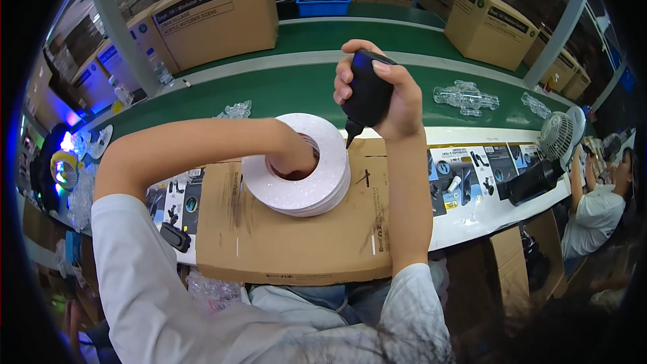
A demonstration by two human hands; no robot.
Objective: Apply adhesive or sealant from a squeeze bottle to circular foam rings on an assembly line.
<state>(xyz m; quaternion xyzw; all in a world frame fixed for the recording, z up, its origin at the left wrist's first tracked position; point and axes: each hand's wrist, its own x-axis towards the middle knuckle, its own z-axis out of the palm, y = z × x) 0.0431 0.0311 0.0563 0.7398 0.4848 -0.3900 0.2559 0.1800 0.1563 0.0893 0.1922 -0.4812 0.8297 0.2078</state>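
My right hand [397, 98] grips a black rubber squeeze blower [367, 94], its nozzle pointing down at the rim of a big white roll of tape [317, 182]. That roll lies flat on a brown cardboard sheet [296, 236] in front of me. My left hand [296, 158] reaches down into the roll's central hole; its fingers are hidden inside, so what they hold cannot be seen.
Behind the cardboard runs a green conveyor belt [290, 91] with clear plastic trays [466, 98]. Large brown cartons [216, 17] stand beyond it. A black device [532, 180] and a small white fan [557, 136] sit at the right, where another person [596, 209] works.
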